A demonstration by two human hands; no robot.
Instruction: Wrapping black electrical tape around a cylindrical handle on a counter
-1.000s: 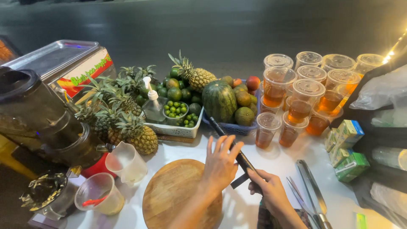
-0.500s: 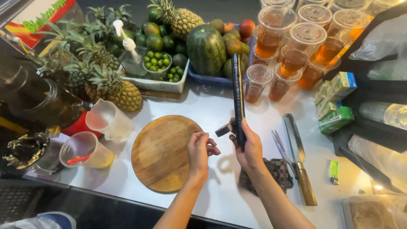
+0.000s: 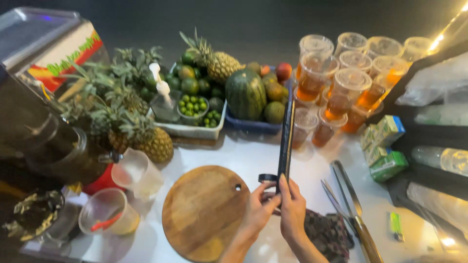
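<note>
The right hand point(image 3: 294, 210) grips the lower end of a long dark knife point(image 3: 286, 141), fingers closed around it so the blade stands upright, edge-on to the camera. The left hand point(image 3: 259, 208) pinches a small black ring-shaped part point(image 3: 267, 178) at the blade's base (its function cannot be determined) — both grips meet there, with the blade rising above them. Just left lies a round wooden cutting board point(image 3: 204, 210) on the white bench point(image 3: 243, 153); tongs point(image 3: 347, 187) rest to the right. Farther back — a watermelon point(image 3: 245, 93), pineapples point(image 3: 146, 139) and filled plastic cups point(image 3: 348, 83).
</note>
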